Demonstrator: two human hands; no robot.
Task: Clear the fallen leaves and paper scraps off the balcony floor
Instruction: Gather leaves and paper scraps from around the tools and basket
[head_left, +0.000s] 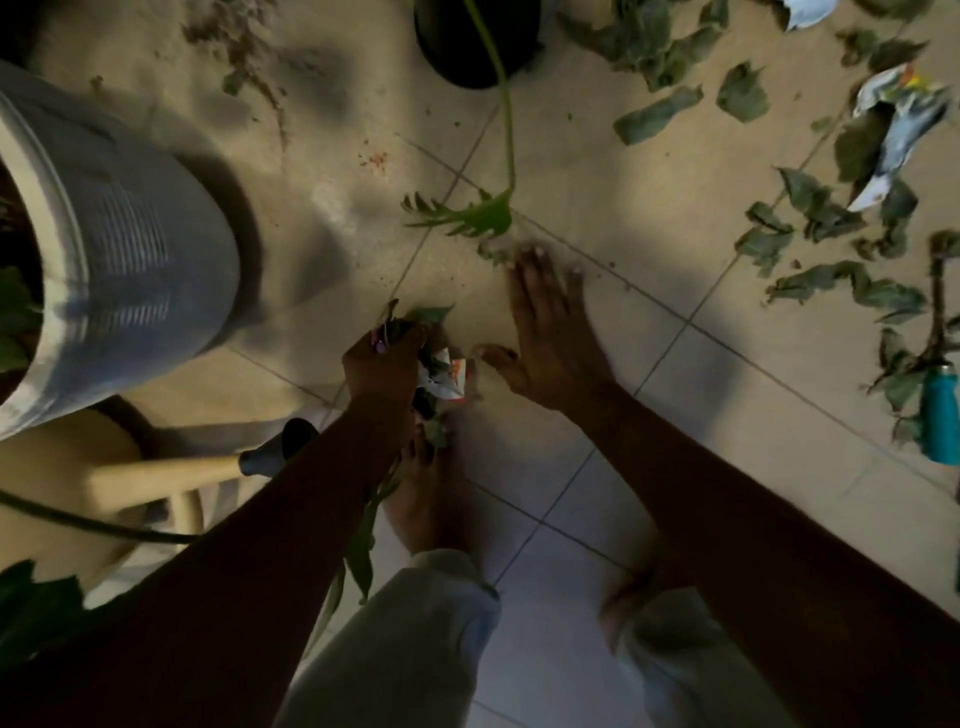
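Low over the tiled floor (597, 182), left hand (384, 364) gripping leaves and paper scraps (441, 371), right hand (550, 332) spread flat

Left hand (384, 358) grips leaves, paper scraps (441, 376); right hand (550, 332) flat.

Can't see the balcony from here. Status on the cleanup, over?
Left grip holds a bunch of leaves and paper. Right grip open, flat at the floor, fingertips by a small leaf. Many leaves and paper scraps lie right; bottle among them.
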